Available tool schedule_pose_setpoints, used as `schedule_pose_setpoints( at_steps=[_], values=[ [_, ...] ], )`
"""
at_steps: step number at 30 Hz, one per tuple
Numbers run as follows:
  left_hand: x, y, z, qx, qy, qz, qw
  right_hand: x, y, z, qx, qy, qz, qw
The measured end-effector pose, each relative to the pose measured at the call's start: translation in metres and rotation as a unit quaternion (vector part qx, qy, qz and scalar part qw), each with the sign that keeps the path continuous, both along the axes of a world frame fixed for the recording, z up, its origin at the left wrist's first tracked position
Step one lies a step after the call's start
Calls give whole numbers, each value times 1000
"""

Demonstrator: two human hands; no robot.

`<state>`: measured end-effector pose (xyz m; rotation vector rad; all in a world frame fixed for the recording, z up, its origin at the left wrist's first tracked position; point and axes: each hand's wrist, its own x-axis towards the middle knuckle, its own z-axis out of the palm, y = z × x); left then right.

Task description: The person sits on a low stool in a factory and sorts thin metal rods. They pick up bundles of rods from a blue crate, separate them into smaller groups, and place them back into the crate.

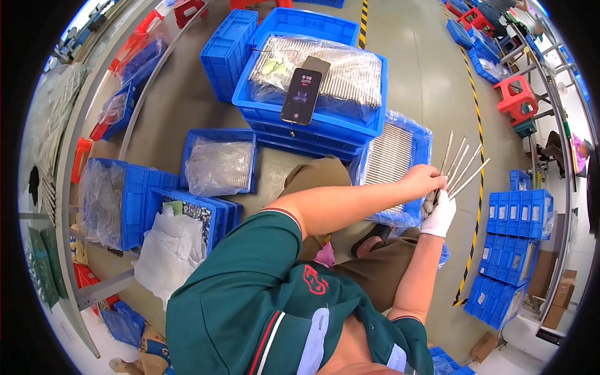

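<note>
Thin metal rods (pixel 465 167) are fanning out from the two hands at the right of the frame, their free ends pointing toward the upper right. The bare left hand (pixel 424 182) is pinching at the gathered ends with its fingertips, while the gloved right hand (pixel 440 216) is closing around them from below; the overlap is hiding which fingers are bearing on which rod. Because the rods are splaying at different angles, a loosening pinch could let one slide out and drop onto the floor (pixel 465 226) or into the lined blue crate (pixel 424 150). Relative to the hands, the fan is lying above and to the right, its lower ends touching them, with the crate sitting just to their left, holding more rods (pixel 389 155).
</note>
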<state>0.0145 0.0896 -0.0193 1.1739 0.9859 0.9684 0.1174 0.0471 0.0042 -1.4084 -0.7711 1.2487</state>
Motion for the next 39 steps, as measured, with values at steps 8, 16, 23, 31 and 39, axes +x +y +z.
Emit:
schedule_pose_setpoints(
  at_steps=[8, 16, 23, 31, 39],
  values=[
    [5, -5, 2, 24, 18, 100, 995, 4, 17, -26, 105, -54, -56, 991],
    [-11, 4, 10, -31, -88, -22, 995, 20, 30, 11, 223, -141, -177, 948],
    [-12, -7, 21, -8, -99, -118, 988, 27, 30, 33, 133, 39, -90, 986],
    [-5, -10, 11, -140, -106, -201, 964, 44, 38, -7, 65, 34, -63, 995],
    [-15, -27, 10, -125, -30, -275, 953, 108, 68, 9, 42, 17, -260, 965]
  ],
)
